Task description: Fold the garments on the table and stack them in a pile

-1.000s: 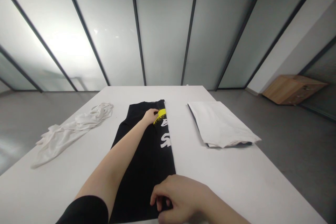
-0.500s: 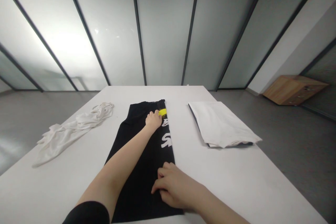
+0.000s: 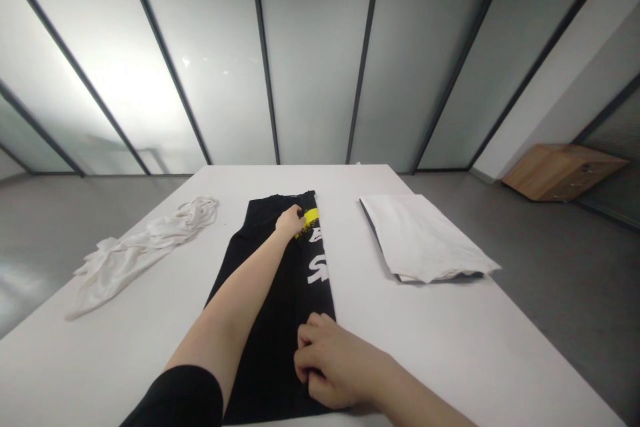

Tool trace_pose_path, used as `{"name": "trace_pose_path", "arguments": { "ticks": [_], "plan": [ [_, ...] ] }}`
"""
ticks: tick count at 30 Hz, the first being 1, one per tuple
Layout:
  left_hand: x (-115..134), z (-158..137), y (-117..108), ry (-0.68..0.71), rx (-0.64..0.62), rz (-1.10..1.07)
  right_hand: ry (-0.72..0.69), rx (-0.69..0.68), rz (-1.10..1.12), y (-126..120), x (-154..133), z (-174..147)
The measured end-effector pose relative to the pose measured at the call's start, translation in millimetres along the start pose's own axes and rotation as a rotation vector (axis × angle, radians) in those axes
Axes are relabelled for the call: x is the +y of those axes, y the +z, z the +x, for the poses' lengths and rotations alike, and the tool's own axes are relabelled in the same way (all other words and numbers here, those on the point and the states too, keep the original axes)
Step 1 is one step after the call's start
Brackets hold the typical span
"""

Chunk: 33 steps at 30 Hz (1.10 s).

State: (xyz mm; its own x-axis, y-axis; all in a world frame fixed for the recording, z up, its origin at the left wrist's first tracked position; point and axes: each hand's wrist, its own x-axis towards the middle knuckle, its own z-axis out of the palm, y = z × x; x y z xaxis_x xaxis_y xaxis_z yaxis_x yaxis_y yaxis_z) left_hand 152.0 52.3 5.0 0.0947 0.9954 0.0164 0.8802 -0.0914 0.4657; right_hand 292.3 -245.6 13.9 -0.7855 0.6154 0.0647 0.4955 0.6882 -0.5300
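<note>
Two bare hands are at the black garment (image 3: pixel 275 347), which lies lengthwise on the white bench (image 3: pixel 425 347), between a crumpled white cloth (image 3: pixel 150 247) and a folded white cloth (image 3: pixel 423 237). The left hand (image 3: pixel 291 220) is by the yellow print (image 3: pixel 311 216), the right hand (image 3: pixel 327 360) at the near end. Fingers curl on both, but I can't tell whether either grip pinches fabric. Uneven pulling could skew the edges, I'd say; a dragging left forearm (image 3: pixel 240 307) might ruck up the middle.
</note>
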Motion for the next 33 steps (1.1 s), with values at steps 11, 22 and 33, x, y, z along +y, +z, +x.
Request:
{"name": "trace_pose_path", "arguments": {
  "ticks": [11,22,33],
  "plan": [
    [1,-16,-3,0.084,0.094,0.037,-0.036,-0.058,0.047,-4,0,-1],
    [36,-92,16,0.484,0.048,0.267,0.202,0.335,0.156,-5,16,9],
    [15,-88,45,0.357,-0.054,0.27,0.284,0.038,-0.144,26,8,-1]
  ]
}}
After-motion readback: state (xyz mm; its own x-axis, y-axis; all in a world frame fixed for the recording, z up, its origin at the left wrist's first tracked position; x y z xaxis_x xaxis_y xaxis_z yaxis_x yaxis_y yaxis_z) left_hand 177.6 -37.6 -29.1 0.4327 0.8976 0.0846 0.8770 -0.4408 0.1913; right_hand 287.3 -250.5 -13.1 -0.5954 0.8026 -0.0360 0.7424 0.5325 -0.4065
